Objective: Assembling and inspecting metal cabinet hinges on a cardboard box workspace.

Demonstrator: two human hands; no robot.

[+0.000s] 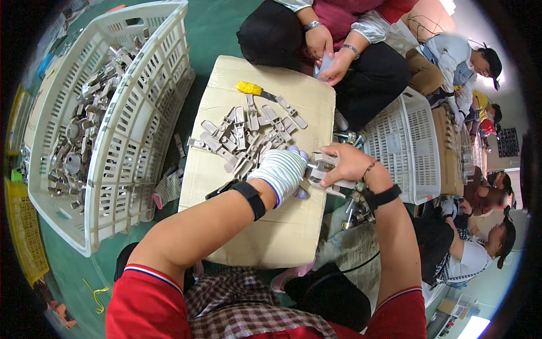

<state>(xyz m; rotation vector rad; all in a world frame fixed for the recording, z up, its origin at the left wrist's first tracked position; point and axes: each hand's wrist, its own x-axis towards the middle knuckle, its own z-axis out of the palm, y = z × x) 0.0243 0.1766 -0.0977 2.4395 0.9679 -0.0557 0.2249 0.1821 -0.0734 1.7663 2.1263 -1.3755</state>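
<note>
Cardboard [316, 110] covers the desk [265, 243] under both my grips. My bare right grip [354, 165] is wrapped round a grey part [323, 160], thumb on the near side and fingers on the far side, holding it above the desk's right edge. My left grip [280, 171], in a striped glove with purple fingertips, comes up to the left end of that same part; its fingers are bent and partly hidden, so I can't make out whether they pinch anything or only rest there.

Just beyond my left grip and to its left, a loose heap of similar grey pieces [240, 127] lies on the desk, some crossing over others. Past the heap, farther from me, is a tool with a yellow-wrapped handle [249, 87], its dark end pointing right. A black object [220, 190] lies close to my left wrist.

Below my right grip, off the desk's edge, shiny metal fittings [354, 210] are gathered. Farther right stands a white crate [395, 150]. Well to the left of my left grip, a larger white crate [132, 147] holds many metal parts [79, 130]. Across the desk, ahead of my grips, a co-worker's hands [337, 65] hold a pale, smooth piece [323, 65].
</note>
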